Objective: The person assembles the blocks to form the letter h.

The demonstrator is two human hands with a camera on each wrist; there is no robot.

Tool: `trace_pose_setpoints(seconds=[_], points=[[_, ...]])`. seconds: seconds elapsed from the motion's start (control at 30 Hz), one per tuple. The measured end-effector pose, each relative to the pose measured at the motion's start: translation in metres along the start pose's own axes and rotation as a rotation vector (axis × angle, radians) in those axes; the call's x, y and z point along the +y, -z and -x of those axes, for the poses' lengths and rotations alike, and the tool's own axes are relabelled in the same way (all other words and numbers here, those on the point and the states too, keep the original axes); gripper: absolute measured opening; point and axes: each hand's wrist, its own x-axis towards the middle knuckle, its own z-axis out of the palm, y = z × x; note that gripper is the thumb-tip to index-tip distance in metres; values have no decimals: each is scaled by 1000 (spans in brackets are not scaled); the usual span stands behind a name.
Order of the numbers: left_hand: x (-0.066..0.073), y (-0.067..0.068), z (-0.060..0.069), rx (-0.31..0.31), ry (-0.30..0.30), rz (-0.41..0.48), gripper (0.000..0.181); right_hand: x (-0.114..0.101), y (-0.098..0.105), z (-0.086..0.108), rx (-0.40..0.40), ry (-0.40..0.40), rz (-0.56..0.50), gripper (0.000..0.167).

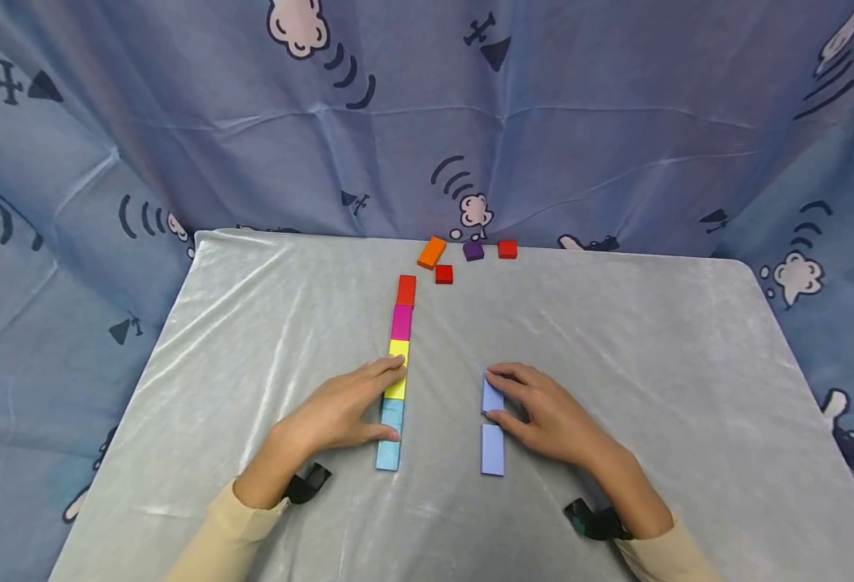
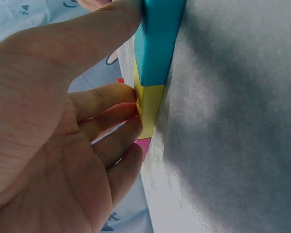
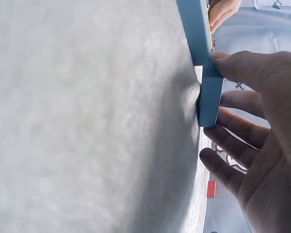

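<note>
A straight row of blocks runs away from me on the left in the head view: light blue (image 1: 388,457), yellow (image 1: 395,390), magenta (image 1: 401,322) and red (image 1: 406,289). My left hand (image 1: 335,411) lies along its left side, thumb on the light blue part and loosely extended fingers touching the yellow. To the right, two periwinkle blocks stand end to end with a small gap. My right hand (image 1: 553,414) pinches the farther periwinkle block (image 1: 493,398) lengthwise between thumb and fingers. The nearer periwinkle block (image 1: 493,450) lies free of the hand.
Beyond the row, near the table's back edge, lie an orange block (image 1: 431,252), a purple block (image 1: 473,250) and two small red blocks, one nearer (image 1: 444,275) and one farther right (image 1: 507,249). A pale cloth (image 1: 688,388) covers the table; a blue patterned curtain (image 1: 601,73) hangs behind.
</note>
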Motion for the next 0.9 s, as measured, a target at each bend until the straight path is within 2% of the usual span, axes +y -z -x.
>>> trace_pose_setpoints(seconds=[0.9], points=[[1,2,1,-6,12,12,93,-8,-4,9,-36,-32,59,51]])
